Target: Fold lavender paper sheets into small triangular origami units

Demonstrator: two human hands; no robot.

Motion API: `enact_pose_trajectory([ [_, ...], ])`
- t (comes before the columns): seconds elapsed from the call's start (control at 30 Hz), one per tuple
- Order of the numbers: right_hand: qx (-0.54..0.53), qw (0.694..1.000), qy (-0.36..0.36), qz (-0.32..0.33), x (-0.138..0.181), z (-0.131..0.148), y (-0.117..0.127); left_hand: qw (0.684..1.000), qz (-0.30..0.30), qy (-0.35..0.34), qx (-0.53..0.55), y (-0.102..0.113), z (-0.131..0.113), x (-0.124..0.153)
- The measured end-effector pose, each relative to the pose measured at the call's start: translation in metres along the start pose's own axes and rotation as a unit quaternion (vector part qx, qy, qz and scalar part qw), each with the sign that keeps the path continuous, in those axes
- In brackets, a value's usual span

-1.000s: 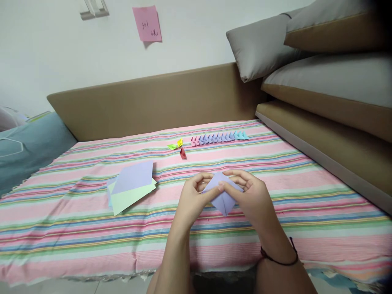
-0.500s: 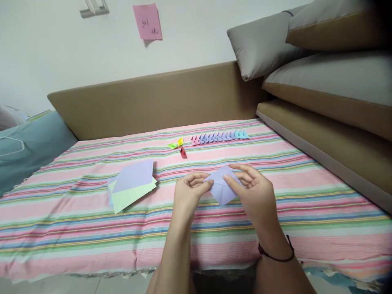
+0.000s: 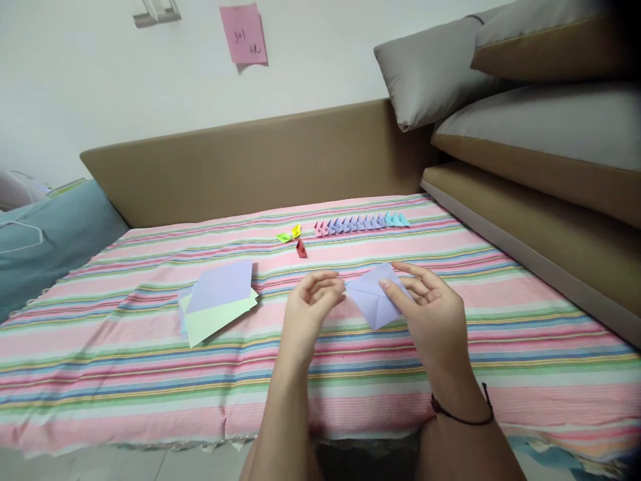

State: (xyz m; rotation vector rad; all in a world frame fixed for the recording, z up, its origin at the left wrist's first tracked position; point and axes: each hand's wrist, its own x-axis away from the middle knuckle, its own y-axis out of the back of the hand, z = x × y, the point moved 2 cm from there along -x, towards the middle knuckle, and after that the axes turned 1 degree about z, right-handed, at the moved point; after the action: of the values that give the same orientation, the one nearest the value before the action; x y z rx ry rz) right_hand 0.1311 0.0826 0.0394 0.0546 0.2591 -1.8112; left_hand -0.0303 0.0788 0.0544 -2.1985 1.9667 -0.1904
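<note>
A lavender square of origami paper (image 3: 373, 297) is held up above the cloth, turned corner-down, with crease lines and folded flaps on its near face. My right hand (image 3: 433, 307) pinches it at the right side, thumb in front and fingers behind. My left hand (image 3: 315, 300) is beside the paper's left corner, fingers loosely curled and thumb a little apart from them; it seems to hold nothing. On the left lies a loose stack of paper sheets (image 3: 220, 287), lavender over pale green and blue.
A striped cloth (image 3: 150, 381) covers the seat. Farther back stand a row of small folded paper pieces (image 3: 358, 224), pink through lavender to turquoise, and green (image 3: 284, 237), yellow (image 3: 296, 231) and red folded pieces (image 3: 301, 248). Cushions (image 3: 541, 133) are piled at right.
My left thumb and fingers have come off the paper's left corner. My right hand has moved the paper slightly right and up.
</note>
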Motion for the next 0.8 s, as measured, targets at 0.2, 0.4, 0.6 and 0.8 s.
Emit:
enact_pose_trajectory([
  [0.2, -0.009, 0.998, -0.004, 0.066, 0.002, 0.004, -0.008, 0.993, 0.071, 0.027, -0.089, -0.027, 0.011, 0.003],
  [0.4, 0.007, 0.996, -0.002, 0.085, 0.000, 0.002, -0.004, 0.992, 0.080, 0.018, -0.099, -0.017, 0.010, 0.001],
  [0.6, 0.005, 0.995, -0.001, 0.097, -0.001, 0.001, -0.002, 0.994, 0.059, 0.038, -0.082, -0.009, 0.005, 0.001],
  [0.8, -0.004, 0.997, -0.009, 0.074, -0.004, 0.003, 0.003, 0.996, 0.026, 0.022, -0.085, 0.011, -0.004, 0.000],
])
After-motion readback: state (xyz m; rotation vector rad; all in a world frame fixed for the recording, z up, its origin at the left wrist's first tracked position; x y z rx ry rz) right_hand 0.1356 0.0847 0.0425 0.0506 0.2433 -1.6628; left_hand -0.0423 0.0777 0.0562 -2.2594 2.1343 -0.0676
